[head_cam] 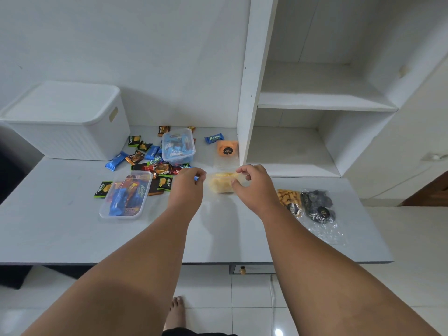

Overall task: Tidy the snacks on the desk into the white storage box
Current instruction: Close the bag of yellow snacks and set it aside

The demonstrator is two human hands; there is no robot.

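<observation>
The clear packet of yellow snacks (220,185) lies on the white desk (60,226), near its middle and directly between the two hands. It sits just in front of the upright panel of the shelf unit (315,100).

Right hand (252,186): the thumb and curled fingers pinch the right end of the packet, with the index finger arched over its top edge. The wrist is slightly bent and the forearm runs in from the lower right.

Left hand (188,184): the back of the hand faces the camera and the fingers are curled at the packet's left end. A small blue fleck shows at the fingertips. Whether this hand grips the packet or only touches it cannot be determined. The forearm runs in from the lower left, roughly parallel to the other.

The white storage box (65,122) stands at the rear left of the desk, well apart from both hands, with its lid on.

Other items on the desk:
- Loose wrapped snacks (150,152) are scattered between the box and the left hand.
- Two clear tubs, a near tub (126,196) and a far tub (178,147), hold further wrapped snacks.
- An orange packet (226,150) lies behind the yellow one.
- A bag of golden pieces (288,197) and a bag of dark rounds (317,206) lie to the right of the right hand.
</observation>
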